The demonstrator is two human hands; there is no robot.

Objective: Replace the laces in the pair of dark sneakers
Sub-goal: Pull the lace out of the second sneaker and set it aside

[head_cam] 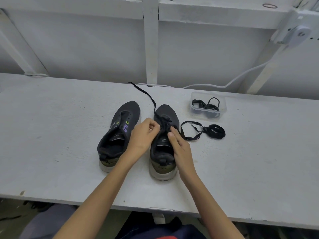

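table (51, 135) holds the left sneaker (120, 128), unlaced; my left hand (143, 135) pinches the lace (151, 99) at the right sneaker (168, 112) beside it, right hand (181, 149) straight-fingered on its tongue. i'd work one crossing at a time, shoe pinned.

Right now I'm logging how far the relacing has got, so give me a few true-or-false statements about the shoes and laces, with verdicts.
1. The left sneaker has empty eyelets. True.
2. Both hands work on the left sneaker. False: the left hand and right hand are at the right sneaker.
3. The left hand pinches the threaded lace, whose free end trails away past the toe. True.
4. The loose lace lies left of both sneakers. False: it lies right of the right sneaker.
5. The clear container holds dark coiled bundles. True.
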